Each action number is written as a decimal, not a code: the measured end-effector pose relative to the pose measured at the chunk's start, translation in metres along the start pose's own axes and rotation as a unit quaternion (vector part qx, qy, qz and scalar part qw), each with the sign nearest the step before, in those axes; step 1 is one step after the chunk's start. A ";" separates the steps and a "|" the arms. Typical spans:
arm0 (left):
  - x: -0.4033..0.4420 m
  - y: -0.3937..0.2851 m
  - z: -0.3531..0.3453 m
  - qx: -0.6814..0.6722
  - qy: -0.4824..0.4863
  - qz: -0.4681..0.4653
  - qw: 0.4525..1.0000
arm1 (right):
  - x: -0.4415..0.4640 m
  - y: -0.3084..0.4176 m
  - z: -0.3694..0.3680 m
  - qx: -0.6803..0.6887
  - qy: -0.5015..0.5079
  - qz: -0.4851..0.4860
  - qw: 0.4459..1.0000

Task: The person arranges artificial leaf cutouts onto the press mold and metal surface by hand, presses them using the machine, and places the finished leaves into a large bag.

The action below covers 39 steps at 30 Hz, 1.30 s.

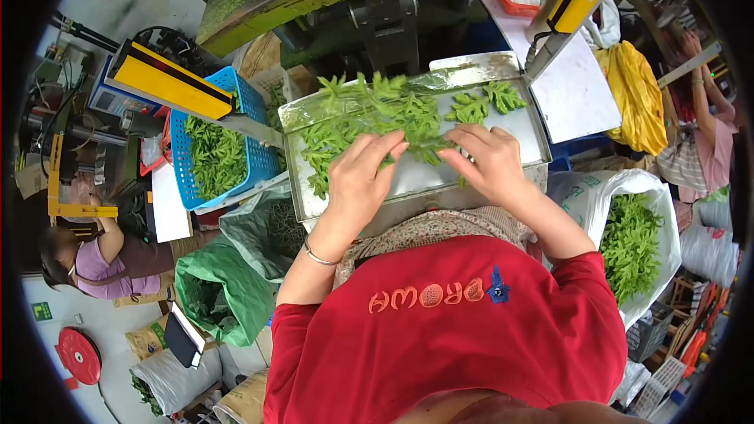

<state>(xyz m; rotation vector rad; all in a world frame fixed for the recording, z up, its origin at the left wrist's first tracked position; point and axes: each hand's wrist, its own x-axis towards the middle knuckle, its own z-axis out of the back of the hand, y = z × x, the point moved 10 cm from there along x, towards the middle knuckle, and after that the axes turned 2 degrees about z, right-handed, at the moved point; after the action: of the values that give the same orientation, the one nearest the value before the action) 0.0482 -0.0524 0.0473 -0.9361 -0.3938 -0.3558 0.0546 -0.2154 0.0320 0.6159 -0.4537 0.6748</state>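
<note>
Green leaf sprigs (412,114), feathery in outline, lie over the shiny metal tray (510,135) in front of me. My left hand (363,171), with a bangle on its wrist, is curled over the tray's near side, thumb and fingers closing on a leaf sprig. Facing it, my right hand (488,163) has its thumb and fingertips around the other side of a sprig between the two hands; the exact grip is partly hidden. Sprigs toward the tray's back left are smeared by motion. A few separate leaves (503,96) rest on the tray's right part.
A blue basket (182,165) of leaves stands left. Green sacks (192,275) lie below it, and a white bag (667,228) of leaves stands right. Yellow bars (169,78) flank the green press (353,0) above the tray. Other people (118,263) work at both sides.
</note>
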 end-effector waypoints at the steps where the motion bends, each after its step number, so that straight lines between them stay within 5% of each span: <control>1: 0.000 -0.006 0.003 0.048 -0.009 -0.041 0.998 | -0.001 -0.013 -0.012 0.043 0.051 -0.054 0.996; 6: 0.011 0.003 -0.012 0.021 0.098 0.012 0.995 | 0.046 0.009 0.034 0.064 -0.058 0.075 0.993; 9: 0.016 -0.007 -0.021 -0.028 0.161 0.000 0.987 | 0.065 0.038 0.002 0.190 0.054 0.093 0.976; 11: 0.015 -0.015 -0.022 -0.072 0.215 -0.005 0.974 | 0.057 0.047 -0.048 0.380 0.203 0.046 0.901; 14: 0.021 0.006 0.015 -0.113 0.136 0.097 0.979 | 0.050 0.025 -0.070 0.383 0.339 -0.068 0.857; 16: 0.005 0.053 0.037 -0.212 0.037 0.297 0.930 | 0.025 0.008 -0.087 0.367 0.464 -0.182 0.785; 22: 0.003 0.091 0.020 -0.264 0.044 0.317 0.910 | 0.026 -0.003 -0.077 0.522 0.299 -0.167 0.781; 26: 0.020 0.057 0.066 -0.081 -0.157 0.141 0.974 | 0.018 -0.020 -0.082 0.469 0.268 -0.212 0.815; 29: 0.017 0.008 0.063 0.033 -0.098 0.014 0.995 | 0.022 0.001 -0.079 0.448 0.287 -0.169 0.830; 31: 0.005 -0.021 0.012 0.045 0.090 -0.086 0.991 | 0.026 0.020 -0.077 0.426 0.310 -0.119 0.842; 36: -0.025 -0.016 -0.011 0.008 0.315 0.004 0.949 | 0.011 0.059 -0.064 0.322 0.379 0.095 0.862; 39: -0.029 -0.050 -0.006 -0.081 0.360 -0.014 0.929 | 0.007 0.089 -0.033 0.336 0.461 0.085 0.817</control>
<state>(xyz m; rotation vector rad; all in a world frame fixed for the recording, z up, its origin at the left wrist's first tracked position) 0.0009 -0.0810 0.0650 -0.8930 0.3026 -0.7336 0.0043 -0.1358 0.0450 0.8209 0.6894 1.2247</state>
